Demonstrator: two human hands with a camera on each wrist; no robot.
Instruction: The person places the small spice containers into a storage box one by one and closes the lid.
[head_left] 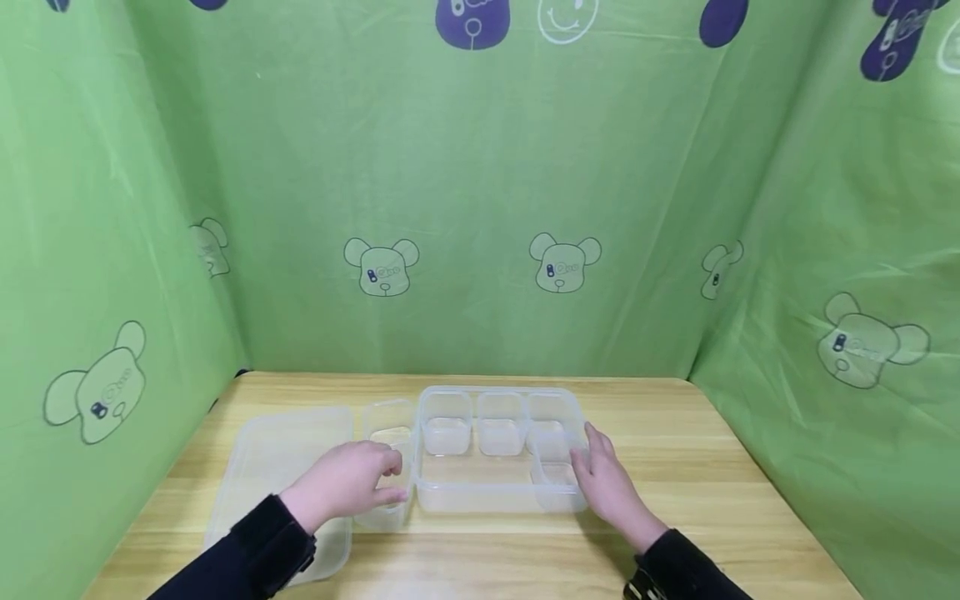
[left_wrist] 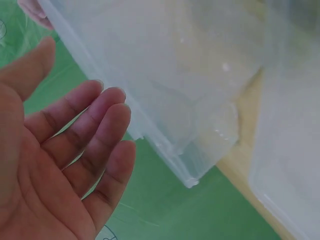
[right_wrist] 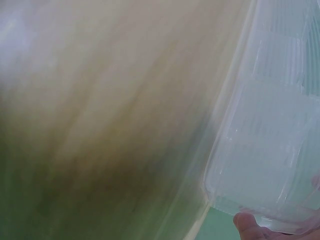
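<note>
A large clear plastic box (head_left: 472, 497) stands on the table. Inside it, several small clear containers (head_left: 447, 435) line the back and the right side. My right hand (head_left: 611, 487) holds the box's right wall near the front corner, thumb at the rim and fingers along the side. Just left of the box are more small clear containers (head_left: 387, 414). Above these hovers my left hand (head_left: 352, 479), partly covering them, its fingers loosely bent and apart from the thumb. In the left wrist view, its palm and fingers (left_wrist: 112, 120) hold nothing.
A flat translucent lid (head_left: 288, 442) lies at the left, partly under my left forearm. Light wood-grain table (head_left: 675, 450) extends to the right of the box. Green printed cloth (head_left: 465, 183) hangs around the back and both sides.
</note>
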